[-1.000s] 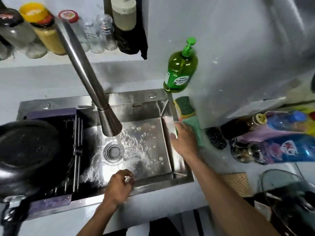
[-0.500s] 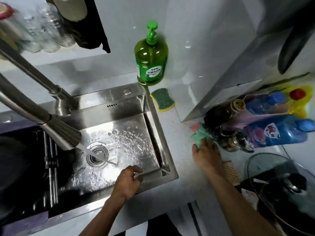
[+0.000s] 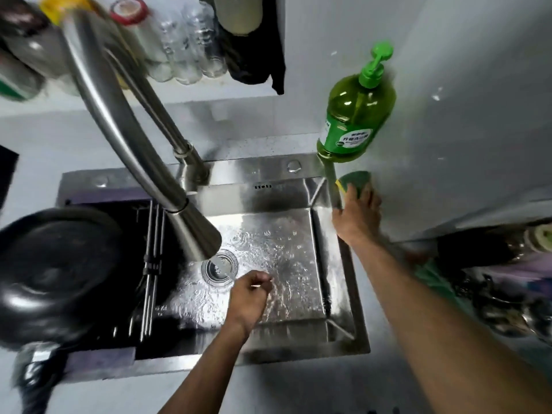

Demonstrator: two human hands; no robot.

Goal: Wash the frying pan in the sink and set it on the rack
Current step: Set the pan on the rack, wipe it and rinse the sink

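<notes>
The black frying pan (image 3: 56,264) lies on the dark rack (image 3: 149,264) over the left part of the steel sink (image 3: 298,303). Water runs from the faucet (image 3: 191,234) onto the drain. My left hand (image 3: 248,297) hovers above the wet basin with its fingers curled into a fist; whether it holds something small is unclear. At the sink's right rim my right hand (image 3: 357,219) reaches over a green and yellow sponge (image 3: 355,177) and its fingers grip it.
A green dish soap bottle (image 3: 355,115) stands behind the sponge in the corner. A green cloth (image 3: 430,276) and blurred bottles (image 3: 507,264) crowd the counter to the right. Jars (image 3: 167,49) line the shelf above the faucet.
My right hand left the green cloth by the bottles on the right and moved back to the sponge at the sink's rim. My left hand stayed over the basin.
</notes>
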